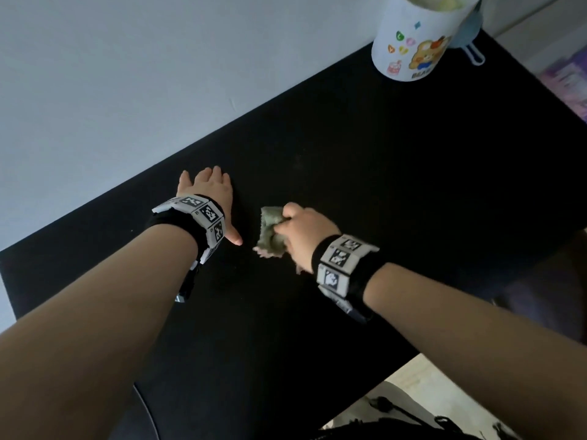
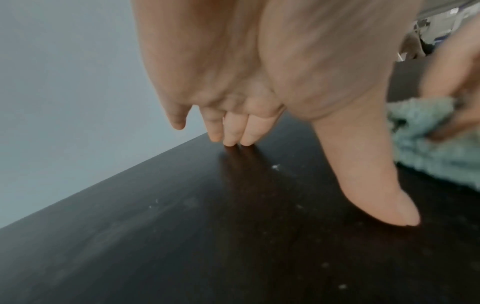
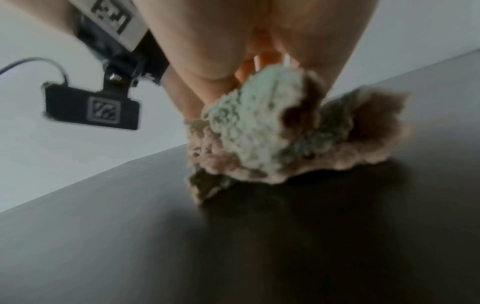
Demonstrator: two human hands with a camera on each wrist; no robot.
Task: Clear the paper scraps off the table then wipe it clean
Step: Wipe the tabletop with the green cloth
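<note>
A crumpled green and pink cloth (image 1: 271,233) lies bunched on the black table (image 1: 397,185), and my right hand (image 1: 301,231) grips it from above. In the right wrist view the cloth (image 3: 262,131) touches the tabletop under my curled fingers. My left hand (image 1: 211,198) rests flat on the table just left of the cloth, fingers straight and thumb spread. In the left wrist view the fingertips (image 2: 230,139) and thumb press the dark surface, with tiny white specks (image 2: 275,167) scattered around. No larger paper scraps show on the table.
A white cylindrical bin (image 1: 416,39) with bear stickers stands at the table's far right corner, something pale inside it. A grey-blue item with a clip (image 1: 470,42) lies behind it. A grey wall borders the table's left edge. Floor and cables (image 1: 413,414) show below the near edge.
</note>
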